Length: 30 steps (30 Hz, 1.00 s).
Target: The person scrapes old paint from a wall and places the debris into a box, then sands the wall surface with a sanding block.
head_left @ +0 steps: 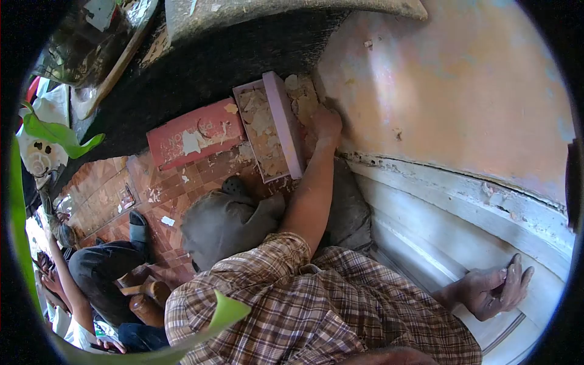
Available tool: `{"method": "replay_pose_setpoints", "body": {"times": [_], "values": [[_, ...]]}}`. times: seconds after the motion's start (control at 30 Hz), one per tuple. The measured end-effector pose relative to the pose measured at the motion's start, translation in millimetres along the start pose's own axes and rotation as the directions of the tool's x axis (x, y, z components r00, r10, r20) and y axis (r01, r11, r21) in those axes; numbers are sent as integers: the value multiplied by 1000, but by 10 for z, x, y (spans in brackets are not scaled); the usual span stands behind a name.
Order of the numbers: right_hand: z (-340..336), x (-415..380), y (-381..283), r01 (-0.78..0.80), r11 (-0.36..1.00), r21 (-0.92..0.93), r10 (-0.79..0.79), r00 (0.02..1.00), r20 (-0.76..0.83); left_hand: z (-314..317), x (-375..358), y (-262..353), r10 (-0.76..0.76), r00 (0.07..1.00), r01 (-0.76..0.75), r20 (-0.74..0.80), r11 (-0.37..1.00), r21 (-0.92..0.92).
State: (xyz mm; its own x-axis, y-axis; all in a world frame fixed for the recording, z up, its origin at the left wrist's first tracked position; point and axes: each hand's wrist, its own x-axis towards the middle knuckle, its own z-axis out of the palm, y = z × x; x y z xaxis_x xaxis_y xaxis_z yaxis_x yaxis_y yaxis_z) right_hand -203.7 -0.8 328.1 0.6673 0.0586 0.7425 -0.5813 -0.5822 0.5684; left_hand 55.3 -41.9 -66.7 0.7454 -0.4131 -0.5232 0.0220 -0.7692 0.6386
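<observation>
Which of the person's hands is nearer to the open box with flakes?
Left. The left hand is just beside the box, by the wall; the right hand is well away, near the white boards.

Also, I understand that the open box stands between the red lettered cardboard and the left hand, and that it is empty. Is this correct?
Not empty: the head view shows pale flakes in the open box, which does stand between the red lettered cardboard and the left hand.
</observation>
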Motion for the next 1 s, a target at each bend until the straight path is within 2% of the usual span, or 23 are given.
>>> {"method": "replay_pose_setpoints", "body": {"times": [0.1,0.2,0.23,0.27,0.37,0.43,0.47,0.53,0.57,0.6,0.63,0.67,0.7,0.73,0.83,0.9,1.0], "values": [[-12,-8,11,15,1000,-10,-15,1000,-3,382,339,-227,27,999,-26,-22,999,39],[-27,-20,74,51,998,32,-51,999,8,994,908,-628,240,969,-191,-66,885,424],[-38,-33,107,62,997,47,-63,998,11,1029,973,-650,222,973,-177,-56,884,433],[-62,-75,155,69,997,40,-71,997,32,1050,1061,-664,187,981,-151,-47,898,414],[-125,-119,158,63,998,12,-63,997,54,551,782,-336,-39,995,23,95,987,162],[-65,-104,87,39,999,-11,-39,999,25,462,737,-320,-71,992,61,105,993,97],[-78,-81,56,9,1000,-8,-9,999,41,514,627,-377,-76,996,74,-51,997,-36],[-54,-38,-20,-28,1000,-9,28,999,37,702,818,-466,-87,972,48,-220,983,-176],[-19,-2,-62,-43,999,29,42,999,30,865,1019,-567,95,992,-119,82,916,382],[-8,26,-84,-55,996,69,53,998,32,1018,1080,-722,80,963,-226,256,757,614],[-15,25,-91,-59,996,74,56,998,34,1162,1134,-871,62,904,-387,423,541,747],[-21,6,-93,-64,998,3,64,997,43,1274,1127,-1043,208,974,-226,93,837,498],[-37,-8,-98,-69,995,-70,73,996,59,1346,1128,-1162,203,975,-166,-85,931,325],[-25,2,-117,-83,995,-52,86,995,41,1413,1128,-1277,192,946,-165,-260,979,123],[-26,-52,-53,-65,994,-84,70,996,49,1391,1216,-1198,217,971,-180,-105,941,286],[-21,9,-109,-83,993,-80,85,996,19,598,717,-553,32,996,-33,-81,999,-4],[-4,16,-118,-93,991,-97,97,995,40,-540,-23,207,-153,987,163,58,889,-429]]}}
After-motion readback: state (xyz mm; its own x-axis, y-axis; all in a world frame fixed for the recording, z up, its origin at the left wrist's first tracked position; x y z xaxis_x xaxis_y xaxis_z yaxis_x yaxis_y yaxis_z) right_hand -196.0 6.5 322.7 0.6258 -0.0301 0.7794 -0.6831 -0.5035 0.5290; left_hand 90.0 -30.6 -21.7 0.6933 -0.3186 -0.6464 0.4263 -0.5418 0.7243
